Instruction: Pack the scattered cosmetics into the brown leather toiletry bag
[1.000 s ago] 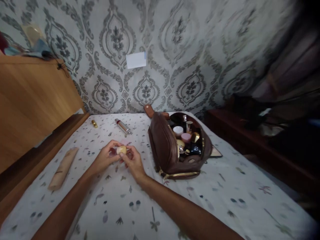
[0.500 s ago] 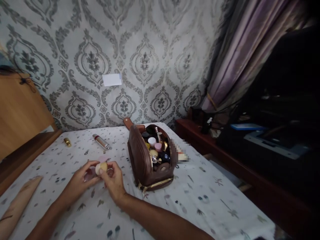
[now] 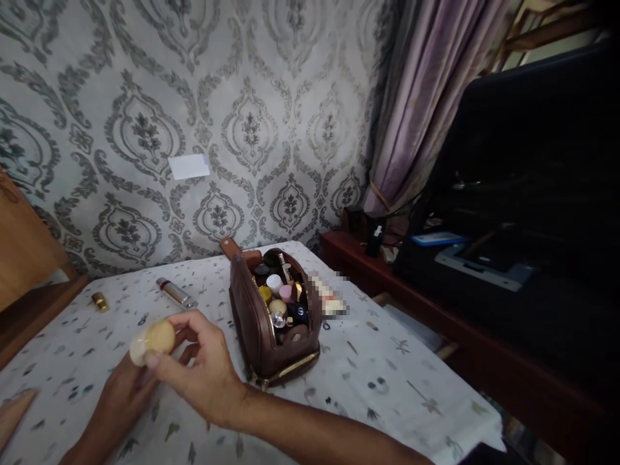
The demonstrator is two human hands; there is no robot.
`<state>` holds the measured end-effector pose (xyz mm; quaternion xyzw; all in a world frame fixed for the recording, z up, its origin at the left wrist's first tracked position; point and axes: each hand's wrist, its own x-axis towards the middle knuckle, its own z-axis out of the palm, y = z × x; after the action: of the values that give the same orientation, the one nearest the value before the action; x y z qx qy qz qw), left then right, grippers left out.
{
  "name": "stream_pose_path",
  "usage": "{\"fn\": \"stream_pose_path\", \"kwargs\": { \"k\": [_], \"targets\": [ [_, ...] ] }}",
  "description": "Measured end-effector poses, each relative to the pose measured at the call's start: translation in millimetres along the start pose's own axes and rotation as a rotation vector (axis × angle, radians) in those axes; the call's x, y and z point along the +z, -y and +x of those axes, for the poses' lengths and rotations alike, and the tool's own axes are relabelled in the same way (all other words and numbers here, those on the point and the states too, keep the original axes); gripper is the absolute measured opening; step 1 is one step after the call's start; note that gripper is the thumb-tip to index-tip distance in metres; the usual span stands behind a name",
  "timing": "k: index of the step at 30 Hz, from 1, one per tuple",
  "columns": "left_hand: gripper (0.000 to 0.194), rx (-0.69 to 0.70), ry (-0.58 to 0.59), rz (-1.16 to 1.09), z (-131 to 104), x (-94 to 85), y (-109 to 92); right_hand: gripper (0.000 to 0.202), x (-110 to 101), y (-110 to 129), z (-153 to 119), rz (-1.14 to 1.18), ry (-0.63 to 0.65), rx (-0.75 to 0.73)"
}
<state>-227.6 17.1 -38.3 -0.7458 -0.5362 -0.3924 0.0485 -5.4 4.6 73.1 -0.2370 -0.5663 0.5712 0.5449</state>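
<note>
Held up over the bed-like, leaf-patterned cloth is a small pale yellow cosmetic jar (image 3: 159, 337) with a whitish end, tilted on its side. My right hand (image 3: 203, 361) pinches it between thumb and fingers. Behind and below the jar is my left hand (image 3: 126, 387), its fingers mostly hidden by the jar and my right hand. To the right stands an unzipped brown makeup bag (image 3: 247, 323), packed with several jars and bottles. A white-lidded jar (image 3: 274, 284), a pink-lidded jar (image 3: 286, 294) and a dark navy item (image 3: 298, 313) show inside it.
A silver tube with a red band (image 3: 175, 294) and a small gold tube (image 3: 99, 301) lie on the patterned cloth (image 3: 378, 400). Wooden furniture (image 3: 33, 252) borders the left, a dark red ledge (image 3: 339, 248) the right. A patterned wall rises behind.
My right hand has raised the jar closer to the camera and tilted it. My left hand has dropped behind it. The view has swung to the right.
</note>
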Motion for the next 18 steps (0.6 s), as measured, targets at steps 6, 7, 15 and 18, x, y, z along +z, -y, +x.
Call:
{"fn": "stream_pose_path", "kwargs": {
  "k": [6, 7, 15, 18],
  "targets": [
    [0.022, 0.404, -0.042, 0.164, 1, 8.5, -16, 0.038, -53, 44, -6, -0.343, 0.131, -0.18],
    [0.023, 0.427, -0.026, 0.162, 4, 7.8, -22, 0.038, -65, 52, -3, -0.385, 0.126, -0.222],
    [0.03, 0.459, 0.044, 0.203, 5, 11.0, -20, 0.019, -157, 110, 79, -0.668, -0.041, -0.333],
    [0.042, 0.452, 0.082, 0.217, -9, 18.0, -1, 0.015, -181, 107, 107, -0.861, 0.001, -0.279]
  ]
}}
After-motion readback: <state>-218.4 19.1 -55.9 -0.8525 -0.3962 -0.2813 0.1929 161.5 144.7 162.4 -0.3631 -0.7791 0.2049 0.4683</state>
